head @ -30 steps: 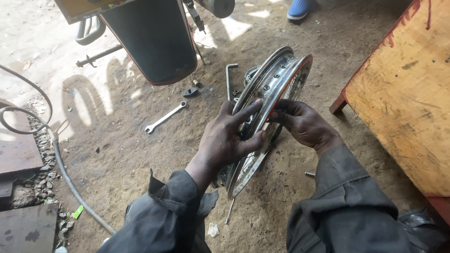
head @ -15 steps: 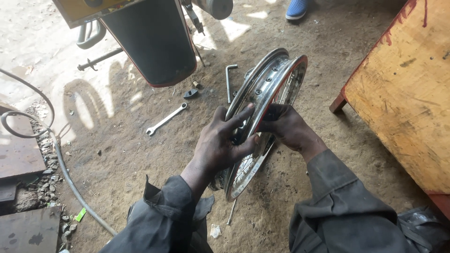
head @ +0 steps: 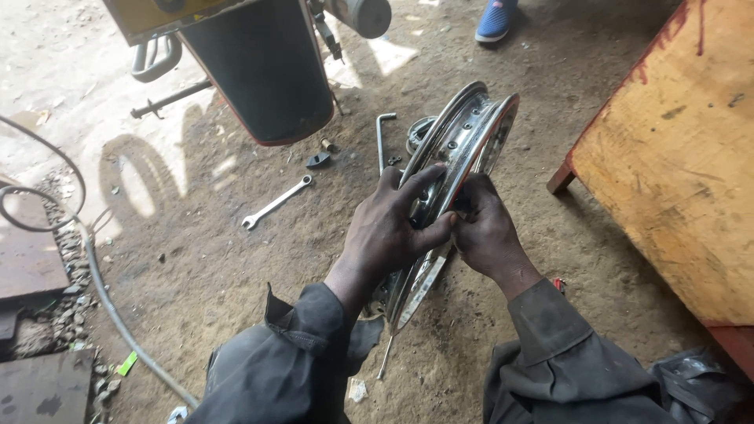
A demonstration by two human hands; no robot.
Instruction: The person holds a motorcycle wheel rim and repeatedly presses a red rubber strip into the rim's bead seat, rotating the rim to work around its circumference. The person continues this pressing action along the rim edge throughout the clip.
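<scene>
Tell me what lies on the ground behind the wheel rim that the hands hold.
Behind the wheel rim a round metal part shows partly, beside a bent bar. The rim and the left hand cover the rest of that ground; the right hand grips the rim's near edge.

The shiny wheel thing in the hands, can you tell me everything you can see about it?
The wheel rim is a round hoop of shiny silvery metal with an orange-red band along one edge and small holes along its inner channel. It stands on edge on the dirt ground, tilted. The left hand grips it from one side and the right hand presses the other. It looks dusty and scuffed; its lower part is hidden behind the arms.
</scene>
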